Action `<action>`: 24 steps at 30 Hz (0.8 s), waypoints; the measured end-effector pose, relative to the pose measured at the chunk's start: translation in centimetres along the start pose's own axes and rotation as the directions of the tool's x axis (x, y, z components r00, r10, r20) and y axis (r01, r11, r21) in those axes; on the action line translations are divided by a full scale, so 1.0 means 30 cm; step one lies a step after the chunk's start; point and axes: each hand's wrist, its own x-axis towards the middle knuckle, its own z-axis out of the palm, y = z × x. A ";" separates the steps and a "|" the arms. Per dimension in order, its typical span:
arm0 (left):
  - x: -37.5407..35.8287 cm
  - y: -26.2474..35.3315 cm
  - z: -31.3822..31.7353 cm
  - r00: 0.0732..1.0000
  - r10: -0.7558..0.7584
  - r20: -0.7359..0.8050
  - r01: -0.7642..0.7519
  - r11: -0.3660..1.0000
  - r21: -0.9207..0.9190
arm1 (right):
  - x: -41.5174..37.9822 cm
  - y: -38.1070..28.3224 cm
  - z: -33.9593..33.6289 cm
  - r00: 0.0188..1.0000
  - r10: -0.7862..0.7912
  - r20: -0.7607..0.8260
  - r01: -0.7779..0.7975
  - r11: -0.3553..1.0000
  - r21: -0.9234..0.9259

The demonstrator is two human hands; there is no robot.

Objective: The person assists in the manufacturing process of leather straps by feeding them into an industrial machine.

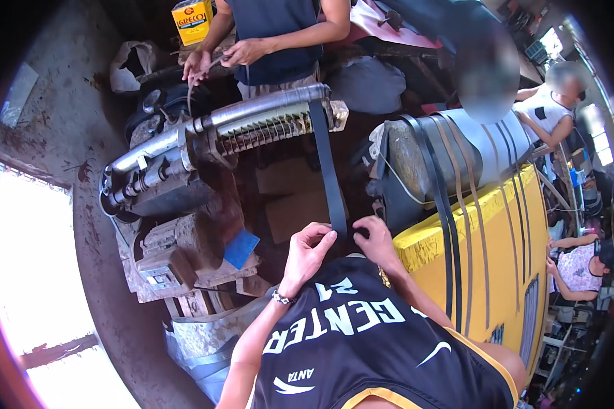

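Note:
A long black leather-like strap (329, 178) hangs over the right end of a metal roller machine (252, 112) and runs down toward my body. My left hand (307, 255) pinches the strap's near end between thumb and fingers. To the right of the strap, my right hand (376, 242) is raised with its fingers curled but apart, and nothing shows in it. A small gap separates it from the strap. The strap's lowest part is dark against my jersey and hard to make out.
Across the machine, a co-worker (273, 41) holds a thin strip in both hands. On the right, several straps (458, 184) drape over a drum and a yellow bench (498, 232). A blue square piece (241, 249) lies left of me. Other people sit farther right.

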 end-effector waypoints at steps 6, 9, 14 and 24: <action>-0.101 0.066 -0.017 0.995 0.093 -0.040 -0.091 0.995 0.038 | 0.065 -0.248 -0.160 0.902 -0.384 -0.199 0.370 0.923 -0.107; -0.135 0.072 -0.028 0.997 0.071 -0.024 -0.071 0.997 0.011 | 0.066 -0.315 -0.184 0.814 -0.570 -0.113 0.554 0.820 -0.142; -0.189 0.132 -0.023 0.996 0.072 -0.052 -0.073 0.997 -0.019 | 0.103 -0.361 -0.218 0.717 -0.697 -0.033 0.694 0.717 -0.066; -0.245 0.179 0.039 0.807 0.350 -0.475 -0.069 0.855 0.514 | 0.237 -0.480 -0.255 0.485 -0.846 0.224 0.862 0.506 0.044</action>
